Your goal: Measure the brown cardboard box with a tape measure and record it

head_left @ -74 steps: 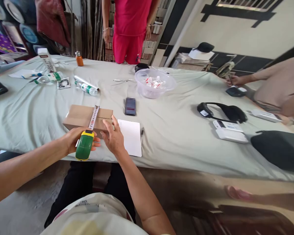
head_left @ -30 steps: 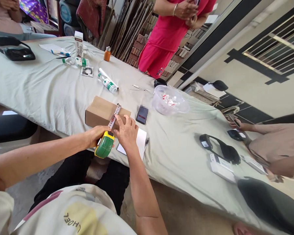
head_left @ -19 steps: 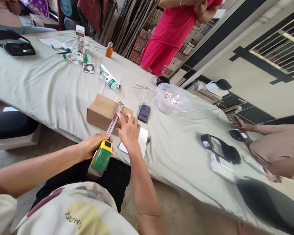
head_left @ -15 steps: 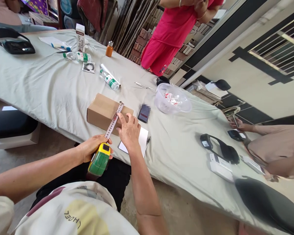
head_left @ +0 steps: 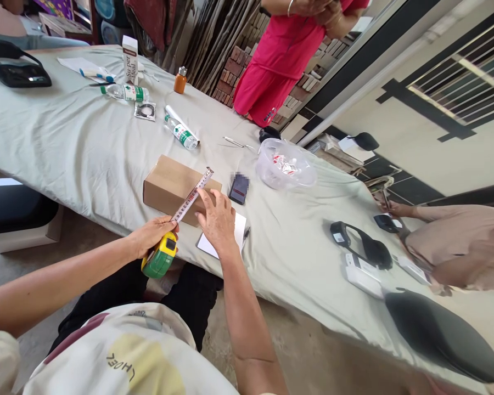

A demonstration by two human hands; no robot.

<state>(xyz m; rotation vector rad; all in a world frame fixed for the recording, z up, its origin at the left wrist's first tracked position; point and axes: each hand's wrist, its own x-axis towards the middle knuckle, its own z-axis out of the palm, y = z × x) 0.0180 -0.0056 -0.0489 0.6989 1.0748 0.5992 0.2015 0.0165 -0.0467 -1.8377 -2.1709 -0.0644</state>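
Observation:
A brown cardboard box (head_left: 168, 175) lies on the cloth-covered table before me. My left hand (head_left: 154, 236) is closed on a yellow and green tape measure (head_left: 160, 257) at the near side of the box. Its pulled-out blade (head_left: 187, 204) slants across the box top, with the hooked end near the far edge. My right hand (head_left: 218, 219) rests at the right part of the box, fingers bent and spread, index fingertip beside the blade and thumb at the near side. Under that wrist lies white paper (head_left: 208, 247), with a pen (head_left: 246, 235) beside it.
Right of the box lie a phone (head_left: 239, 188) and a clear plastic bowl (head_left: 286, 164) with wrappers. Water bottles (head_left: 181, 133), an orange bottle (head_left: 180, 80) and a white carton (head_left: 130, 60) stand or lie farther back. Headsets (head_left: 360, 245) and another person (head_left: 448, 247) are at right.
The tape blade has turned slightly clockwise, its hooked end shifting right and away across the box. My left hand and the tape case have moved a little left. My right hand stays by the box.

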